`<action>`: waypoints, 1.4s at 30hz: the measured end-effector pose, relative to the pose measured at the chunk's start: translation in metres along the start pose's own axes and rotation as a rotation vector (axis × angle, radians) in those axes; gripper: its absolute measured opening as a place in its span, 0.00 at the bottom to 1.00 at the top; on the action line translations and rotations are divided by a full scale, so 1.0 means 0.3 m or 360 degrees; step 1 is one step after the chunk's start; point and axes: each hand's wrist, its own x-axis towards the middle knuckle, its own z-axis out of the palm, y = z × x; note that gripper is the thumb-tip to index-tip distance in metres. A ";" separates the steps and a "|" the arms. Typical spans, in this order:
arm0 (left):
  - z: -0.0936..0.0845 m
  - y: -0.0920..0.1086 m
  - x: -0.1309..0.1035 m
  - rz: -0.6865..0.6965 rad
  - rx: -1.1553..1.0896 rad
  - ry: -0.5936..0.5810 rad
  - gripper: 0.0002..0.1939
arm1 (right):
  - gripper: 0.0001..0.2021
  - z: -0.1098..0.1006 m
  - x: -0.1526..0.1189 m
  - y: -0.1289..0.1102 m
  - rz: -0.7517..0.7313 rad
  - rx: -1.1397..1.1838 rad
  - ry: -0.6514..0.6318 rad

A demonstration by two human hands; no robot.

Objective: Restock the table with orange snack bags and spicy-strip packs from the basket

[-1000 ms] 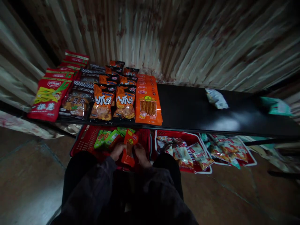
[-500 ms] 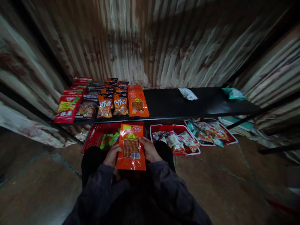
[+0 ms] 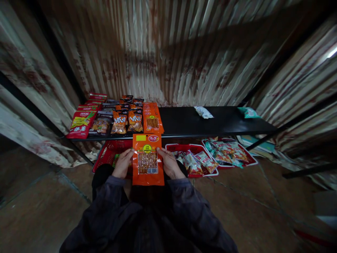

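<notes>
An orange snack packet [image 3: 147,163] with a clear window, showing brown sticks inside, is held upright between my hands. My left hand [image 3: 123,163] grips its left edge, and my right hand [image 3: 170,164] grips the right edge. Both hands are closed on it, thumbs toward the front. Just beyond its top lies the black shelf [image 3: 179,121]. Matching orange packets [image 3: 152,119] lie stacked there, beside orange-and-black snack bags [image 3: 119,122]. Farther left are dark brown bags [image 3: 100,123] and red bags [image 3: 82,123].
On the shelf's right part lie a white bag [image 3: 204,112] and a green bag [image 3: 249,112]. Below stand red baskets: one at left [image 3: 101,158], partly hidden by my knee, and two at right holding snack bags [image 3: 193,161]. Black posts [image 3: 56,49] frame the shelf; pleated curtain [image 3: 147,52] hangs behind.
My hands have raised the orange packet slightly toward the shelf, and it now appears straighter and larger. The view has shifted a little, so shelf and baskets sit differently in the picture.
</notes>
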 end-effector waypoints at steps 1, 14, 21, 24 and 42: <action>0.001 0.004 -0.001 0.0009 0.0006 0.0025 0.23 | 0.18 0.006 -0.005 -0.001 0.0003 0.0007 -0.0001; -0.001 -0.012 -0.024 0.0040 -0.0187 0.0192 0.21 | 0.16 0.028 -0.013 -0.003 0.0015 -0.0056 0.0008; 0.007 -0.020 -0.025 -0.0038 -0.0168 0.0130 0.21 | 0.11 0.012 0.045 -0.009 0.0107 0.0001 0.0131; 0.006 -0.029 -0.032 -0.0124 -0.0151 0.0118 0.20 | 0.09 -0.005 0.082 -0.013 0.0145 0.0010 0.0162; 0.004 -0.036 -0.031 -0.0192 -0.0457 -0.0101 0.13 | 0.17 -0.029 0.022 -0.036 0.0095 -0.0121 -0.0226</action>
